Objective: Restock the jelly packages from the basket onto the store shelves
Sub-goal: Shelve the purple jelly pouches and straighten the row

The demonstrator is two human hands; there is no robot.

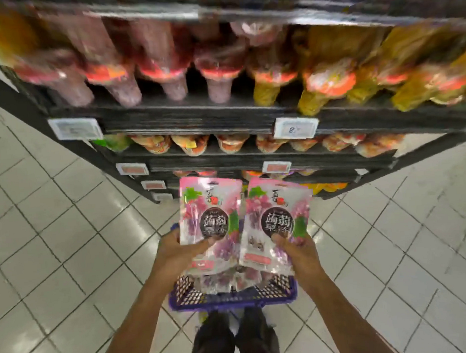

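My left hand (180, 249) grips a pink grape jelly package (210, 205) by its lower left edge, thumb on the front. My right hand (296, 250) grips a second, matching jelly package (279, 209) by its lower right part. Both packages are held upright side by side, nearly touching, above the purple basket (234, 299) on the floor. More pink jelly packages (224, 282) lie inside the basket, partly hidden by the two I hold. The dark store shelves (195, 116) stand just beyond, blurred, full of bagged goods.
The upper shelf holds purple-pink bags (127, 71) at left and yellow bags (329, 77) at right. Lower shelves carry orange packs (232, 143). White price tags (295, 127) hang on the shelf edges. My feet (233, 337) stand behind the basket on pale floor tiles (66, 241).
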